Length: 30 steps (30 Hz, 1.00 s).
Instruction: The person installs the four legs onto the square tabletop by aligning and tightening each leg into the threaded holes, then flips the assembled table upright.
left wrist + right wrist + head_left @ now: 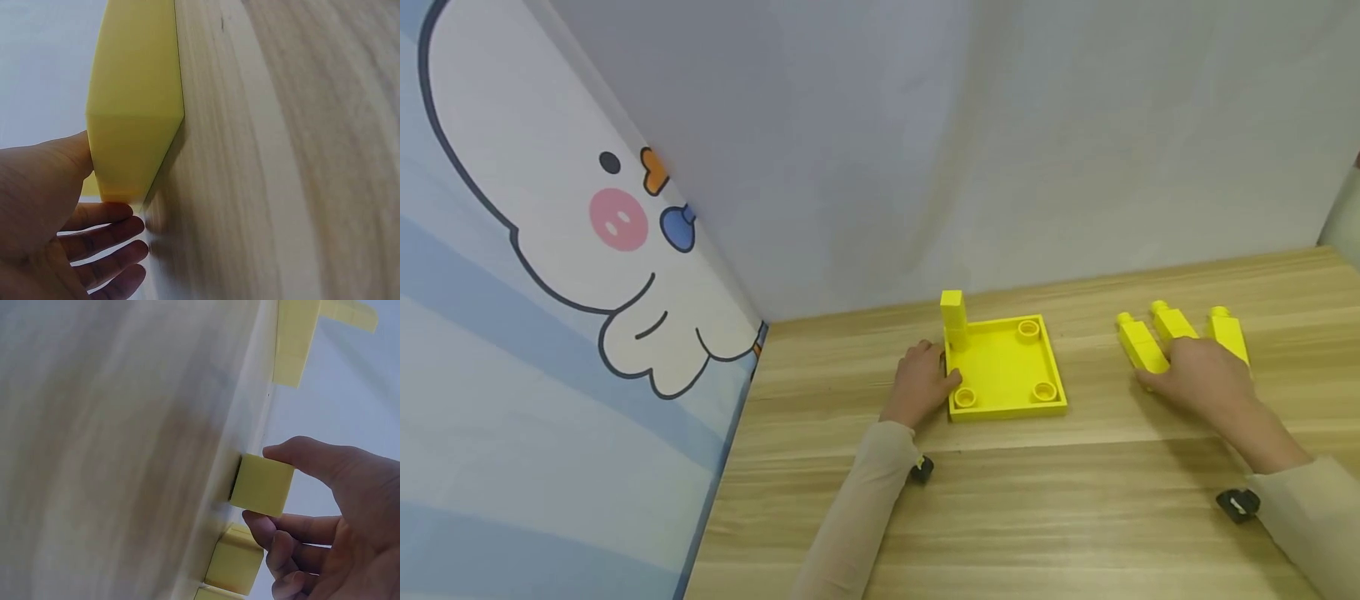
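Head view shows a shallow yellow tray (1003, 367) flat on the wooden table (1037, 500), with three yellow blocks lying well apart from it to the right, and that sideways gap is the relation that seems to matter most. The left hand (919, 382) holds the tray by its left wall, thumb over the rim and fingers outside. The right hand (1206, 379) is the nearer one to the blocks: its thumb and forefinger pinch the left block (1138, 343) across its width, so the grip looks narrow. That block's long axis slants from far left to near right, its small peg pointing away from the person rather than down or toward the tray. The middle block (1175, 322) and the right block (1227, 335) lie close beside it, pegs also at the far end. On the tray, a post (953, 312) stands upright in the far-left corner, while the far-right cup (1028, 332), near-right cup (1044, 392) and near-left cup (965, 397) hold nothing. The right hand covers the near ends of the middle and right blocks; the right wrist view shows square ends instead, with the lowest block cut off by the frame. Whether the pinched block touches the table is hard to tell, and the tray's wall hides the left thumb's tip in the left wrist view.
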{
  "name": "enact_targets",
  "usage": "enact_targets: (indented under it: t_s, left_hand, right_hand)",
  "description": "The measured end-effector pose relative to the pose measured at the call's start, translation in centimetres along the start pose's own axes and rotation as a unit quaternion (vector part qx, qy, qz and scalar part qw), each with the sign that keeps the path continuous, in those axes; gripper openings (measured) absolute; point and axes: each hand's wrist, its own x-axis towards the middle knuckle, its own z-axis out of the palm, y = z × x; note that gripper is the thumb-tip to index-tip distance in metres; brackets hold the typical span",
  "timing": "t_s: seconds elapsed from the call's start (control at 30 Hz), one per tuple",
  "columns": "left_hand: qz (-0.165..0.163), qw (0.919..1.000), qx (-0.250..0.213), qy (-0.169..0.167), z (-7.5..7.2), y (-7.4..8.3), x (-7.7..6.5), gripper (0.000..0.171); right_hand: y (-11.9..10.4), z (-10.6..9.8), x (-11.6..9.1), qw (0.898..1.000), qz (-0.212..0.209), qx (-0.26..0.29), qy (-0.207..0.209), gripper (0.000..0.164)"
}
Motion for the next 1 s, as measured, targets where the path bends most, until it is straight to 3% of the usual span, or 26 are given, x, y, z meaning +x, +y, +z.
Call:
enact_targets:
  t_s: [0.37, 0.63, 1.0]
  left_hand:
    - [-0.003, 0.9999, 0.01, 0.004, 0.4, -0.1, 0.1, 0.049]
    - [-0.003, 0.9999, 0.015, 0.005, 0.5, 0.0, 0.3, 0.052]
    - [-0.017, 0.9998, 0.008, 0.002, 0.5, 0.2, 0.3, 0.053]
  right_hand:
    - [-0.4, 0.0, 0.9, 0.999, -0.002, 0.035, 0.039, 0.031]
    - [-1.4, -0.7, 2.1, 0.996, 0.0, 0.051, 0.069, 0.056]
    - [-4.0, -2.2, 4.3, 0.993, -0.014, 0.068, 0.099, 0.052]
